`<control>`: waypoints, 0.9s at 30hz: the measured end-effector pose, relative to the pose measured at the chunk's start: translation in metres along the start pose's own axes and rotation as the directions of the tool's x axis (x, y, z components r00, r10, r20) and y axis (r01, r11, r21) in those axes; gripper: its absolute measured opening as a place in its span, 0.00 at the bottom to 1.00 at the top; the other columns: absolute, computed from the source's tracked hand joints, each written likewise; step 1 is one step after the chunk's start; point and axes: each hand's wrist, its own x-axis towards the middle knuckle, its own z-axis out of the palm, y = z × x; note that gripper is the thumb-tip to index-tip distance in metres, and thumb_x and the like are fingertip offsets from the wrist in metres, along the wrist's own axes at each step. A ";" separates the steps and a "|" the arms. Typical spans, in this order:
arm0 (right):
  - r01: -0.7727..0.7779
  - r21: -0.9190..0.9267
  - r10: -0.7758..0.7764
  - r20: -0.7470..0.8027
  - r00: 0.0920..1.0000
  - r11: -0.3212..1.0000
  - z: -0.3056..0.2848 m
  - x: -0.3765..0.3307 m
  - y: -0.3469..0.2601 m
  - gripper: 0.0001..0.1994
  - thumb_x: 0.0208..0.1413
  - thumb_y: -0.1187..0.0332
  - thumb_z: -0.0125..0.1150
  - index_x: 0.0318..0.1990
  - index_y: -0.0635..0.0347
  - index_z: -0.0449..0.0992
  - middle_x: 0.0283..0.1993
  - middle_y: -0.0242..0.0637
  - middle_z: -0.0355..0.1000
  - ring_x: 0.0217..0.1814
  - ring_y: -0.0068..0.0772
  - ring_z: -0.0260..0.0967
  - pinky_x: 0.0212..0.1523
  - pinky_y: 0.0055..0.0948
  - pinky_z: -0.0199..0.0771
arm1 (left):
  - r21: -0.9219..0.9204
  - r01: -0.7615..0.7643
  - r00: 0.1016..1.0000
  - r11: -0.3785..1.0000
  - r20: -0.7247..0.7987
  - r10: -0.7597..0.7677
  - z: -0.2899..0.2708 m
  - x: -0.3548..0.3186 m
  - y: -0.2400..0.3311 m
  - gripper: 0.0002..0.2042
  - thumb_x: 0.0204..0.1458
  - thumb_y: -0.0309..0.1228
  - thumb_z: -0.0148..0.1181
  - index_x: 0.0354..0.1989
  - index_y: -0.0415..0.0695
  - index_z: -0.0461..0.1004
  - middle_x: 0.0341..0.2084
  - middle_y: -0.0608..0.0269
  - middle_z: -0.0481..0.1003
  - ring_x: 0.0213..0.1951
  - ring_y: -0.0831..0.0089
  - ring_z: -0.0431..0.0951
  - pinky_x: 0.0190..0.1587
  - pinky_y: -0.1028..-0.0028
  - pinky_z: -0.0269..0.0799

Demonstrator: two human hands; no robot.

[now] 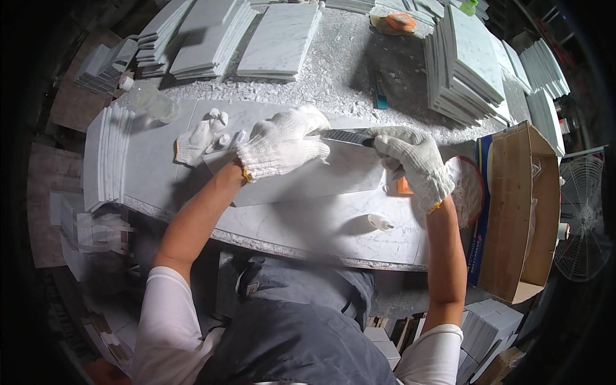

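Note:
My left hand (pixel 282 144), in a white knitted glove, closes over the far edge of a white marble tile (pixel 321 174), its thumb against the near face. The gloved right hand (pixel 414 160) grips the dark end of a flat, ridged tool like a file (pixel 346 136), which lies along the tile's far edge. Its left end reaches close to my left fingers; whether they touch it I cannot tell. Beside my left hand lies a crumpled white glove (pixel 196 142) with a small white bottle (pixel 240 137). Below my right hand an orange object (pixel 404 186) shows partly.
Marble tile stacks stand at the left (pixel 108 157), back (pixel 279 42) and right (pixel 462 67). A small dropper bottle (pixel 380 222) lies near the front edge. At the right are a round tub of white material (pixel 463 192), a cardboard box (pixel 513 212) and a fan (pixel 581 218).

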 end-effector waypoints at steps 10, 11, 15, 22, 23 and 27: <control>0.001 -0.020 -0.001 0.002 1.000 1.000 -0.006 -0.015 -0.015 0.20 0.57 0.53 0.73 0.52 0.53 0.86 0.40 0.33 0.83 0.38 0.22 0.75 0.36 0.22 0.73 | 0.079 -0.021 1.000 0.997 -0.018 0.022 0.004 -0.004 -0.002 0.20 0.51 0.35 0.68 0.53 0.44 0.77 0.49 0.53 0.76 0.52 0.52 0.78 0.56 0.59 0.74; 0.038 -0.024 -0.037 0.027 0.999 0.999 -0.006 -0.015 -0.016 0.21 0.56 0.53 0.73 0.53 0.53 0.85 0.43 0.33 0.84 0.40 0.23 0.76 0.38 0.22 0.74 | 0.076 -0.016 1.000 0.997 -0.021 0.018 0.005 -0.004 -0.002 0.20 0.51 0.35 0.69 0.52 0.44 0.77 0.48 0.53 0.76 0.52 0.52 0.78 0.56 0.59 0.74; 0.000 0.013 -0.001 0.044 0.999 1.000 -0.006 -0.011 -0.016 0.21 0.56 0.53 0.74 0.53 0.52 0.85 0.46 0.34 0.85 0.40 0.25 0.77 0.39 0.23 0.75 | 0.067 0.008 1.000 0.998 -0.017 -0.006 0.005 -0.004 0.000 0.21 0.51 0.37 0.70 0.52 0.44 0.78 0.48 0.53 0.76 0.51 0.53 0.78 0.56 0.59 0.74; -0.048 -0.151 0.056 0.053 0.997 0.987 -0.012 -0.004 -0.021 0.18 0.58 0.56 0.72 0.53 0.51 0.86 0.42 0.35 0.84 0.32 0.21 0.75 0.31 0.20 0.75 | 0.062 0.029 0.999 0.998 -0.017 -0.028 0.005 -0.005 0.003 0.21 0.50 0.39 0.71 0.52 0.44 0.78 0.47 0.54 0.77 0.51 0.55 0.78 0.55 0.58 0.75; -0.036 -0.196 0.046 0.048 0.998 0.980 -0.013 -0.003 -0.021 0.18 0.58 0.57 0.71 0.54 0.51 0.85 0.41 0.35 0.83 0.30 0.19 0.74 0.29 0.20 0.75 | 0.067 0.035 0.999 0.997 -0.012 -0.034 0.006 -0.005 0.003 0.22 0.50 0.39 0.71 0.52 0.44 0.78 0.47 0.54 0.77 0.51 0.54 0.78 0.56 0.58 0.75; -0.001 -0.216 0.015 0.066 0.998 0.976 -0.017 0.000 -0.020 0.17 0.60 0.59 0.69 0.54 0.54 0.85 0.40 0.35 0.83 0.27 0.16 0.73 0.24 0.17 0.72 | 0.064 0.008 1.000 0.998 -0.026 -0.006 0.007 -0.006 0.003 0.22 0.51 0.39 0.71 0.52 0.43 0.78 0.48 0.53 0.77 0.51 0.54 0.78 0.56 0.58 0.75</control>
